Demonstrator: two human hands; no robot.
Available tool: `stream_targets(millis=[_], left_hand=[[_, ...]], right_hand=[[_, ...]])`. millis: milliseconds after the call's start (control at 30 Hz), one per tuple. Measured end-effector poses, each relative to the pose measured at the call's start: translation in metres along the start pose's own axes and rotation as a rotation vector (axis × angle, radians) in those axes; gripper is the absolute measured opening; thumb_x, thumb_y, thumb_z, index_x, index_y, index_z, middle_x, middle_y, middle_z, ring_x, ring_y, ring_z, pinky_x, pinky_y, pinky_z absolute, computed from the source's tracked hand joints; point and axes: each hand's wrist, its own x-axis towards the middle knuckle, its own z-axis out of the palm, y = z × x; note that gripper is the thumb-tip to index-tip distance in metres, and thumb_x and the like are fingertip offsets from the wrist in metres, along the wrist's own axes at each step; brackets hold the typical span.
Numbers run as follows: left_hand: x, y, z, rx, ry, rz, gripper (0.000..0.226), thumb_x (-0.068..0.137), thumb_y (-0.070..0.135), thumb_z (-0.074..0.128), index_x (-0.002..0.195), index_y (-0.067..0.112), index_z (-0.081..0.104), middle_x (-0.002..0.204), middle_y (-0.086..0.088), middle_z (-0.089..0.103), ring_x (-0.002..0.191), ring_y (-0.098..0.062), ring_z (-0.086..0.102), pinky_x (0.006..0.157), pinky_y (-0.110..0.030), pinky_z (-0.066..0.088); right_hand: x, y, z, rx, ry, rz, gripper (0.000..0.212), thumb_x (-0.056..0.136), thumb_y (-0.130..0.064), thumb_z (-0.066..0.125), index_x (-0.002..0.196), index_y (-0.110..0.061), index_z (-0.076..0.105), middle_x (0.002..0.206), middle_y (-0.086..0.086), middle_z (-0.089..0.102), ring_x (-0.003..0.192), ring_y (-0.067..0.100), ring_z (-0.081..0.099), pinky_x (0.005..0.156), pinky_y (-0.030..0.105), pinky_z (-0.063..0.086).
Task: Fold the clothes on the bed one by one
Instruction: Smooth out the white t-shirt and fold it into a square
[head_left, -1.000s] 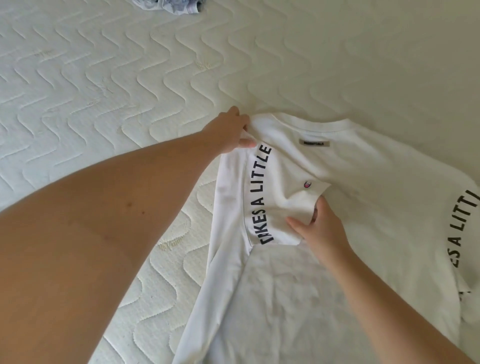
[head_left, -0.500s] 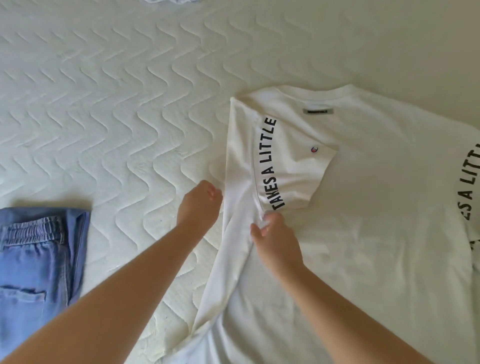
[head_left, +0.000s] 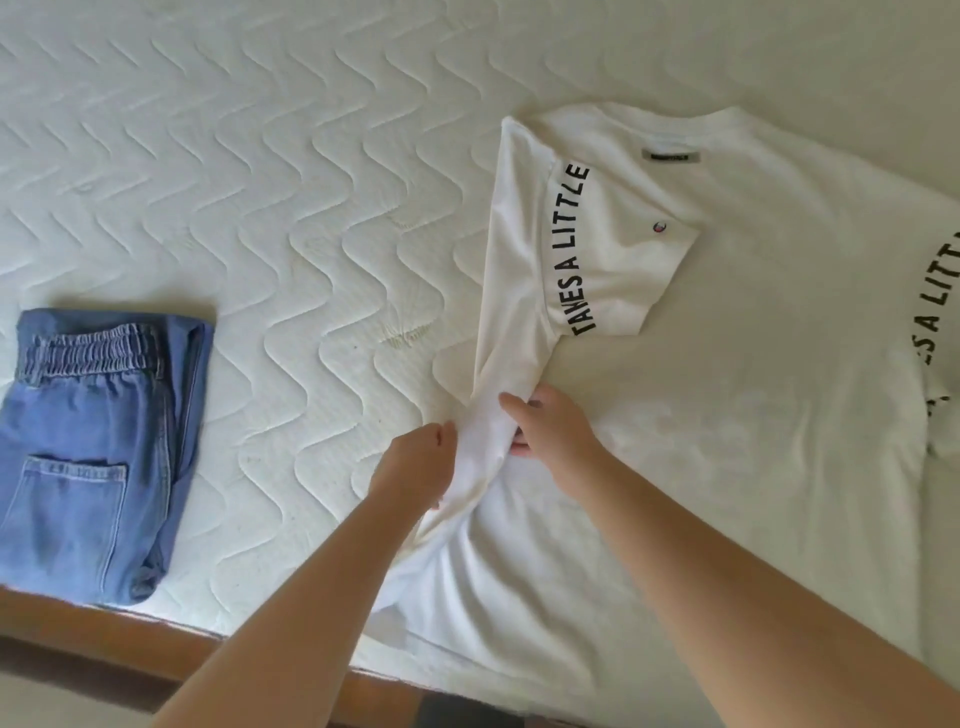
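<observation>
Lying under both hands is one quilted white mattress, its brown wooden bed frame nearer the person than the hands. One white T-shirt spreads beneath and beyond the hands, a lettered sleeve folded inward. One folded pair of blue jeans sits well left. The left hand and right hand each grip the shirt's gathered side fold between them.
</observation>
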Motion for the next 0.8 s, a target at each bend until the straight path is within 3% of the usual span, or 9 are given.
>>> stream_targets(millis=[67,167,267,333,433,567,667,733,800], left_hand=[[-0.008,-0.015,0.004,0.048,-0.045,0.040,0.042,0.100,0.037,0.030,0.072,0.015,0.053,0.069,0.000,0.058,0.061,-0.020,0.064,0.058,-0.030,0.046],[-0.018,-0.033,0.006,0.242,-0.022,0.085,0.039,0.097,0.047,0.032,0.073,0.024,0.053,0.077,0.013,0.056,0.086,-0.018,0.056,0.072,-0.032,0.040],[-0.031,-0.047,0.009,0.304,-0.070,0.155,0.039,0.098,0.054,0.030,0.099,0.032,0.063,0.099,0.013,0.058,0.102,-0.015,0.056,0.083,-0.032,0.039],[-0.041,-0.053,0.015,0.187,-0.147,0.145,0.040,0.100,0.052,0.032,0.114,0.028,0.061,0.108,0.004,0.061,0.097,-0.016,0.056,0.079,-0.031,0.039],[-0.058,-0.059,0.025,0.112,-0.164,0.116,0.036,0.101,0.050,0.034,0.112,0.026,0.059,0.101,-0.002,0.069,0.083,-0.019,0.065,0.073,-0.032,0.052],[-0.082,-0.063,0.035,-0.077,-0.229,0.008,0.023,0.101,0.045,0.037,0.097,0.027,0.051,0.067,0.000,0.071,0.049,-0.012,0.068,0.060,-0.030,0.058],[-0.091,-0.068,0.041,0.044,-0.071,0.064,0.036,0.098,0.051,0.037,0.078,0.027,0.054,0.066,0.005,0.069,0.052,-0.009,0.066,0.050,-0.023,0.047],[-0.095,-0.073,0.043,0.145,0.065,0.068,0.044,0.097,0.058,0.036,0.070,0.027,0.051,0.070,0.007,0.064,0.064,-0.010,0.063,0.052,-0.024,0.042],[-0.097,-0.077,0.047,0.097,0.124,0.070,0.040,0.098,0.056,0.036,0.073,0.028,0.051,0.078,0.009,0.058,0.074,-0.012,0.061,0.058,-0.027,0.041]], right_hand=[[-0.007,0.009,0.007,0.045,-0.063,0.092,0.019,0.091,-0.026,0.067,0.093,-0.007,0.063,0.108,0.021,0.069,0.097,0.029,0.070,0.073,0.031,0.061],[-0.018,0.023,0.011,0.055,-0.032,0.107,0.023,0.094,-0.027,0.063,0.096,-0.005,0.061,0.109,0.023,0.067,0.097,0.032,0.069,0.066,0.032,0.061],[-0.027,0.040,0.002,-0.008,0.051,-0.020,0.022,0.098,-0.030,0.055,0.099,-0.009,0.061,0.103,0.018,0.068,0.087,0.030,0.070,0.061,0.035,0.061],[-0.032,0.048,-0.006,-0.072,0.114,-0.086,0.022,0.097,-0.030,0.055,0.097,-0.009,0.061,0.098,0.015,0.068,0.078,0.022,0.068,0.059,0.032,0.059],[-0.035,0.056,-0.007,-0.172,0.163,-0.101,0.024,0.094,-0.032,0.058,0.094,-0.009,0.064,0.091,0.013,0.069,0.067,0.016,0.064,0.056,0.026,0.057],[-0.043,0.069,0.010,-0.136,-0.086,0.111,0.038,0.087,-0.038,0.070,0.112,-0.010,0.066,0.105,0.010,0.071,0.093,0.023,0.070,0.080,0.037,0.060],[-0.049,0.081,0.016,-0.227,-0.065,0.107,0.042,0.085,-0.039,0.072,0.111,-0.006,0.065,0.104,0.011,0.070,0.095,0.026,0.068,0.086,0.041,0.057],[-0.054,0.085,0.011,-0.245,0.002,0.036,0.038,0.085,-0.037,0.071,0.107,-0.007,0.066,0.098,0.009,0.071,0.091,0.024,0.068,0.078,0.037,0.057],[-0.059,0.091,0.002,-0.284,0.046,-0.035,0.031,0.088,-0.036,0.068,0.105,-0.010,0.068,0.093,0.004,0.071,0.087,0.021,0.068,0.071,0.029,0.053]])
